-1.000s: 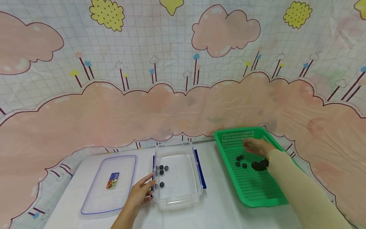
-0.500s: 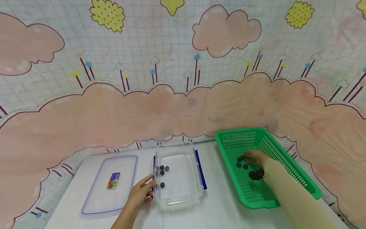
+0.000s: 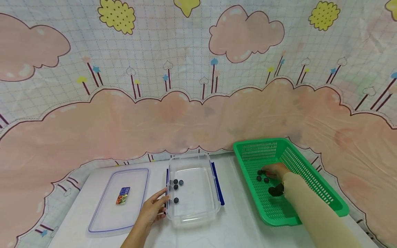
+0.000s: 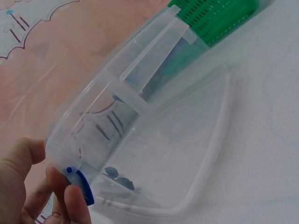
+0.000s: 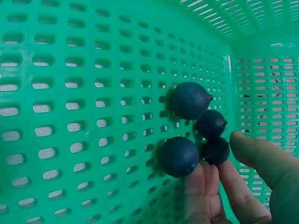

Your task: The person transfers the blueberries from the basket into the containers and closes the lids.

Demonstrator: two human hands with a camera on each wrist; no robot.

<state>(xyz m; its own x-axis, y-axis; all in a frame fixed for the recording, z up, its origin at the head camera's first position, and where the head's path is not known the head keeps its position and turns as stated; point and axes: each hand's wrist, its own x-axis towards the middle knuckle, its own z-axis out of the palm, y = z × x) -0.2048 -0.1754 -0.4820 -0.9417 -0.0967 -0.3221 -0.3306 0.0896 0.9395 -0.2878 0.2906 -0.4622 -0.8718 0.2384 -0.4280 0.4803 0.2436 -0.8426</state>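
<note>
My left hand (image 3: 151, 209) grips the left side of a clear plastic container (image 3: 198, 212); in the left wrist view its thumb and fingers (image 4: 77, 205) sit on either side of the wall by a blue clip. Several dark blueberries (image 3: 176, 187) lie along the container's left side. Inside a green basket (image 3: 263, 215), my right hand (image 3: 276, 169) reaches down to a small cluster of blueberries. The right wrist view shows its thumb and fingertips around one blueberry (image 5: 216, 150), seemingly touching it. Other blueberries (image 5: 189, 101) lie close by on the basket floor.
A clear lid (image 3: 102, 215) with a blue rim and a colourful label (image 3: 123, 195) lies left of the container. Blue side clips (image 3: 218, 184) hang out from the container. A patterned cloth (image 3: 186, 120) stands behind the white table (image 3: 237, 213).
My right hand has come down and toward the near side in the basket, and its fingers now close around a blueberry. The left hand stays on the container.
</note>
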